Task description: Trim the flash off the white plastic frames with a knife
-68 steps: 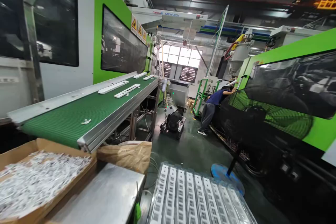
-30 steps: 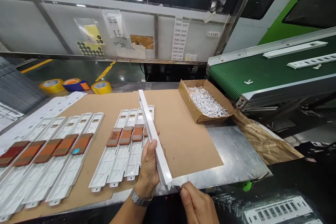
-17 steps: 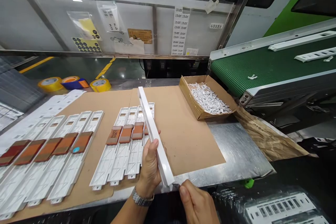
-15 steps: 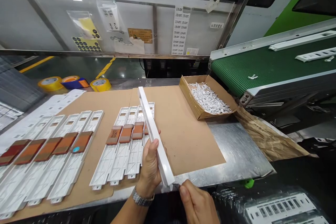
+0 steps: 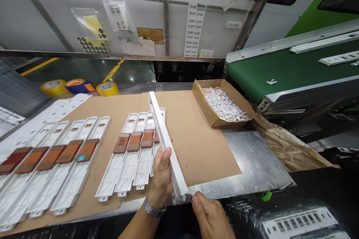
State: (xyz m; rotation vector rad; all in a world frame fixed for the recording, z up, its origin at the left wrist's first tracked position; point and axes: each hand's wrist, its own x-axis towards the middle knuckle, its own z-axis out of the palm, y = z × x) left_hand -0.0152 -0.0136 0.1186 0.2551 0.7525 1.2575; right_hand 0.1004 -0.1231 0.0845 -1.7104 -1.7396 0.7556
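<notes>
My left hand (image 5: 162, 175), with a watch at the wrist, is closed round a long white plastic strip (image 5: 168, 149). The strip is held tilted, edge toward me, its far end over the cardboard. By its near end is my right hand (image 5: 210, 214), closed in a pinch on a small dark-tipped tool (image 5: 190, 196) that looks like a trimming knife, mostly hidden in the fingers. The tip is close to the strip's corner; whether it touches I cannot tell. Left of my hands lie several white strips (image 5: 123, 173), with reddish-brown blocks (image 5: 134, 142) across them.
More strips (image 5: 71, 179) with blocks lie farther left on the cardboard sheet (image 5: 204, 153). A cardboard box (image 5: 214, 121) holds small white plastic bits. Behind it runs a green conveyor (image 5: 252, 73). Tape rolls (image 5: 108, 89) stand at the back left. Wrapped panels (image 5: 300, 222) are stacked low at right.
The near end of the strip has shifted very slightly right. Less of the dark tool tip shows beside my right fingers. Both hands keep their grip.
</notes>
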